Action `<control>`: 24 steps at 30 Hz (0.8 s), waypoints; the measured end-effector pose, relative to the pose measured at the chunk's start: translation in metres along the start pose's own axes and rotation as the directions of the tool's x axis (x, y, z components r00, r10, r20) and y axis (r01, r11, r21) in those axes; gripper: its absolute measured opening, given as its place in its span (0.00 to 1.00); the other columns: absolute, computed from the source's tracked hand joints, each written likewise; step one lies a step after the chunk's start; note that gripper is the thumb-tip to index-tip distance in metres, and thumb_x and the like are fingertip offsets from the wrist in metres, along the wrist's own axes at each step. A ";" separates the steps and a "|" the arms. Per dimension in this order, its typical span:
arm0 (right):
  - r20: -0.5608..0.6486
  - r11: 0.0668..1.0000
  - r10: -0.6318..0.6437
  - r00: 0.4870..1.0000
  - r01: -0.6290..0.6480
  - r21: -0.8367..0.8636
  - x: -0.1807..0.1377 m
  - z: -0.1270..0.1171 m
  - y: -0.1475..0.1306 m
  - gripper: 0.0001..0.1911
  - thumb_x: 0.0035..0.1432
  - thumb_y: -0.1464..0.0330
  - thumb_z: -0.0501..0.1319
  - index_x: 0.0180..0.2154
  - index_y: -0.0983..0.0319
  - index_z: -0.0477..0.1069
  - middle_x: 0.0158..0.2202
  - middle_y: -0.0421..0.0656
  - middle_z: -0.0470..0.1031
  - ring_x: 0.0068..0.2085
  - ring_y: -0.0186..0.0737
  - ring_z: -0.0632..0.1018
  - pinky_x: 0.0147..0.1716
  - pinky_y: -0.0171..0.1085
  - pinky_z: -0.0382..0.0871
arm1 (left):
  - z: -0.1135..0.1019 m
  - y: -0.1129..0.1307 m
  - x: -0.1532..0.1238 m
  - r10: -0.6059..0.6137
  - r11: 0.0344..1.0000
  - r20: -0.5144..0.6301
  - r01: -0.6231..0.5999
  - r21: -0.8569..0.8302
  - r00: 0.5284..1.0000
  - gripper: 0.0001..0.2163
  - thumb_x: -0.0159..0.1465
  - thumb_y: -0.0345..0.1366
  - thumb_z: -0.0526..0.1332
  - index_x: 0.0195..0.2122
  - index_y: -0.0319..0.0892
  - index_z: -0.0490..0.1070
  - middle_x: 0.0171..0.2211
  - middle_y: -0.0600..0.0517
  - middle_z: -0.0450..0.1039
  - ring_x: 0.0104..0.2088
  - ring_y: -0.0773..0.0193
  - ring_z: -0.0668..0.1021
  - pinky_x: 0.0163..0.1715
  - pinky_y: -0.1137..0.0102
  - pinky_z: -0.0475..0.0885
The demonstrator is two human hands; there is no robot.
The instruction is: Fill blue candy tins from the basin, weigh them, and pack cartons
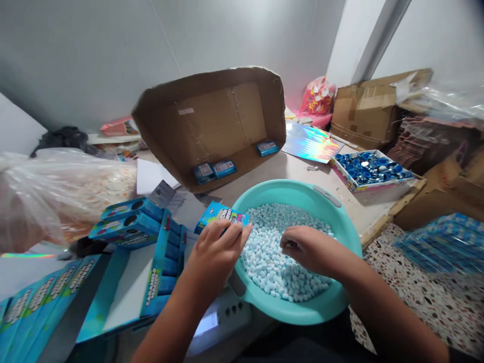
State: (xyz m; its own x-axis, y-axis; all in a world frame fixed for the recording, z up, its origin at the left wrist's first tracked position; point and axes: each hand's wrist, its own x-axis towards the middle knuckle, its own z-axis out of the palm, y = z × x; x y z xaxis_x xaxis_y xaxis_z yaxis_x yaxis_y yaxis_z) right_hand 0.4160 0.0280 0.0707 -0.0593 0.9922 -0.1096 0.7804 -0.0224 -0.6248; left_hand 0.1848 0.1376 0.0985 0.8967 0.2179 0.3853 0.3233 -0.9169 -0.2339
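Note:
My left hand [218, 248] is closed on a small blue candy box [216, 214] with bright printing, just beyond the left rim of the basin. A turquoise plastic basin [342, 222] contains a heap of small pale blue and white candies [270, 252]. Low over that heap, my right hand [308, 248] has its fingers curled inward, and a pale candy shows between the fingertips. The palm side is mostly hidden. Under the basin's left edge sits a scale [223, 320] with a lit display.
Left of the basin is an open blue display carton [94, 307] partly filled with boxes. Behind, a tipped cardboard box [212, 121] contains 3 small boxes. A tray of shiny blue caps [372, 169] stands at right. Filled plastic bags [75, 191] lie at left.

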 end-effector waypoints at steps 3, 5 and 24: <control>0.001 1.000 0.003 1.000 -0.003 0.010 0.000 -0.001 -0.001 0.05 0.58 0.72 0.59 0.31 0.61 0.73 0.33 0.42 0.76 0.35 0.38 0.73 0.34 0.36 0.60 | -0.001 -0.001 -0.002 0.011 0.999 -0.037 -0.012 -0.037 0.999 0.17 0.64 0.26 0.60 0.55 0.40 0.72 0.41 0.48 0.76 0.45 0.53 0.72 0.50 0.58 0.69; 0.000 1.000 -0.004 1.000 0.004 0.013 0.000 -0.001 -0.001 0.05 0.58 0.72 0.59 0.32 0.61 0.73 0.33 0.42 0.76 0.35 0.38 0.73 0.34 0.36 0.60 | -0.003 -0.002 -0.002 0.029 0.998 -0.050 -0.031 -0.045 0.998 0.16 0.65 0.27 0.60 0.53 0.40 0.73 0.40 0.49 0.76 0.44 0.54 0.72 0.49 0.59 0.69; 0.001 1.000 0.009 1.000 -0.009 -0.003 0.001 0.001 0.002 0.05 0.59 0.73 0.60 0.31 0.62 0.73 0.33 0.42 0.76 0.35 0.37 0.72 0.34 0.36 0.60 | 0.007 0.000 -0.016 0.013 0.999 -0.145 -0.018 -0.037 0.989 0.18 0.65 0.27 0.62 0.56 0.43 0.72 0.42 0.51 0.77 0.46 0.56 0.71 0.53 0.60 0.67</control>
State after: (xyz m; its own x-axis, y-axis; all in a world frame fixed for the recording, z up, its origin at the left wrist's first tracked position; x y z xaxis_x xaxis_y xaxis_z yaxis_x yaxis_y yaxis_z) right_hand 0.4165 0.0289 0.0684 -0.0525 0.9919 -0.1158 0.7829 -0.0311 -0.6214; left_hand 0.1726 0.1360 0.0862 0.8473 0.1553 0.5079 0.2954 -0.9325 -0.2077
